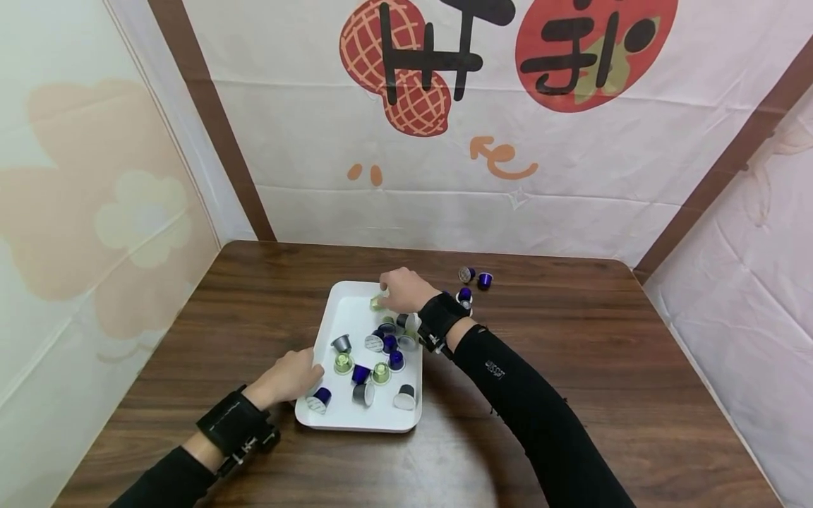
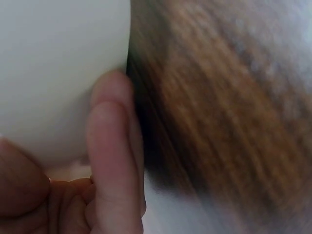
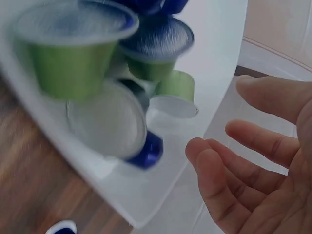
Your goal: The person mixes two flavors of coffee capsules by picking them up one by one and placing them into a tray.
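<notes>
A white tray (image 1: 343, 416) holds several coffee capsules: green ones, such as the green capsule (image 1: 343, 363), dark blue ones, such as the blue capsule (image 1: 360, 374), and grey ones, such as the grey capsule (image 1: 341, 343). My left hand (image 1: 291, 375) grips the tray's left edge, with fingers (image 2: 112, 146) along its outer side in the left wrist view. Over the tray's far end is my right hand (image 1: 406, 290), close to a green capsule (image 3: 176, 92). Its fingers are loosely bent and apart, with nothing between them in the right wrist view.
Beyond the tray's far right corner, several capsules lie on the brown wooden table (image 1: 571, 339), among them a blue capsule (image 1: 485, 281). A printed cloth (image 1: 444, 212) hangs behind the table, and more cloth stands at both sides.
</notes>
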Demonstrator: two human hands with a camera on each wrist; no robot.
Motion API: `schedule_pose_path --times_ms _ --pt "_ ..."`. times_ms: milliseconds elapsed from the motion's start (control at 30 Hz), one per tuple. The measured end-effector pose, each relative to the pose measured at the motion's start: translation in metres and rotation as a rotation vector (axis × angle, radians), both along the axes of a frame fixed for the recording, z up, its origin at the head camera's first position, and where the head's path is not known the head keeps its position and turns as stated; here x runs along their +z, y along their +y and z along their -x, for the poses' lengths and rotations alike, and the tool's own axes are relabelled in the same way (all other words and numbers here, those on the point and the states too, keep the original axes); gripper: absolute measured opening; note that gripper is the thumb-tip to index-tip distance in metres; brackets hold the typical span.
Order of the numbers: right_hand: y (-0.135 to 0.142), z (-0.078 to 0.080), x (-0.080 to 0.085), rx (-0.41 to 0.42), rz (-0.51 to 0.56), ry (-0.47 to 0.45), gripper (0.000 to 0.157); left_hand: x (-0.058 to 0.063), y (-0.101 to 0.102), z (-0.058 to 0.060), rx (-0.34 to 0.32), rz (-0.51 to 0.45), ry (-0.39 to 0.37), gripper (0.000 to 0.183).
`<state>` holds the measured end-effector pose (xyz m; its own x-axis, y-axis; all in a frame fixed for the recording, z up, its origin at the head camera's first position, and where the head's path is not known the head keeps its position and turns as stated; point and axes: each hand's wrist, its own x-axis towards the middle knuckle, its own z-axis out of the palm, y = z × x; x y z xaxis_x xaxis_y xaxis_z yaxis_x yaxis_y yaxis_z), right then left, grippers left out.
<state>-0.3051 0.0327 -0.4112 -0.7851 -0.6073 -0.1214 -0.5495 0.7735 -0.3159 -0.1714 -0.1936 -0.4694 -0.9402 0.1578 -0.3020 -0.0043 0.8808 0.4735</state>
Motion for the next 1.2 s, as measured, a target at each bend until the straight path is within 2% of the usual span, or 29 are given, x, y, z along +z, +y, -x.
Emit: schedule_pose_path --times_ms 233,333,500,633,767,967,1100,1200 --pt "0.041 0.01 0.009 -0.028 -0.008 0.057 0.018 0.001 -0.001 0.0 0.003 0.006 -0.014 0.045" --pt "0.068 0.015 0.01 -0.048 -0.017 0.086 0.019 0.0 -0.001 0.001 0.003 0.002 -0.012 0.045" --pt "0.109 0.017 0.002 -0.099 -0.068 0.068 0.025 -0.001 0.0 0.001 0.003 -0.003 -0.012 0.045" --pt "0.13 0.014 -0.007 -0.1 -0.066 0.053 0.012 -0.001 0.001 0.0 0.003 0.002 -0.01 0.044" --pt "0.138 0.013 -0.015 -0.046 -0.054 0.089 0.01 -0.002 0.002 0.0 0.012 -0.005 -0.021 0.044" --pt "0.139 0.01 -0.024 0.016 -0.041 0.067 0.028 0.0 0.003 -0.001 0.005 -0.016 -0.017 0.043" --pt "0.139 0.009 -0.027 0.0 -0.046 0.037 0.008 0.0 0.003 -0.001 -0.003 -0.015 -0.008 0.044" --pt "0.138 0.008 -0.028 -0.014 -0.053 0.004 0.015 -0.001 0.002 -0.001 -0.002 0.001 -0.009 0.044"
